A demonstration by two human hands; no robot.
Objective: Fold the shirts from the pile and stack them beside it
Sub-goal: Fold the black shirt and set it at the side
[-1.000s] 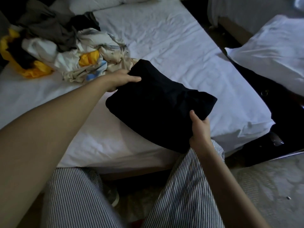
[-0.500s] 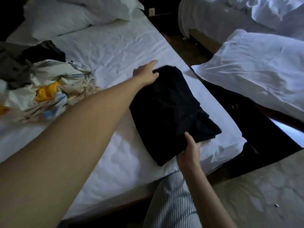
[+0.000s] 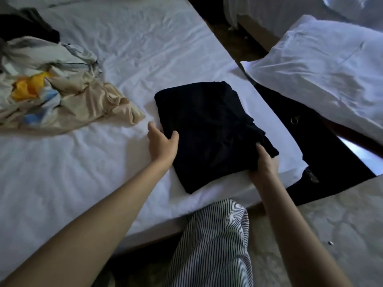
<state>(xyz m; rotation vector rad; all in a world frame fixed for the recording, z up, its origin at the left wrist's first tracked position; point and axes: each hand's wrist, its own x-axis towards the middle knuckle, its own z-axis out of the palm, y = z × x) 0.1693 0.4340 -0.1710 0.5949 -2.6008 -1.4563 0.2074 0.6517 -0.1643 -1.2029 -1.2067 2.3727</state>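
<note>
shirt (image 3: 209, 129): one, black, folded rectangle on bed (image 3: 134, 48).
pile (image 3: 51, 90): one, crumpled, beige and yellow.
left hand (image 3: 162, 145): pinches shirt's edge.
right hand (image 3: 263, 164): grips its corner.

White pillow (image 3: 323, 65) — striped trousers (image 3: 211, 245)
</note>
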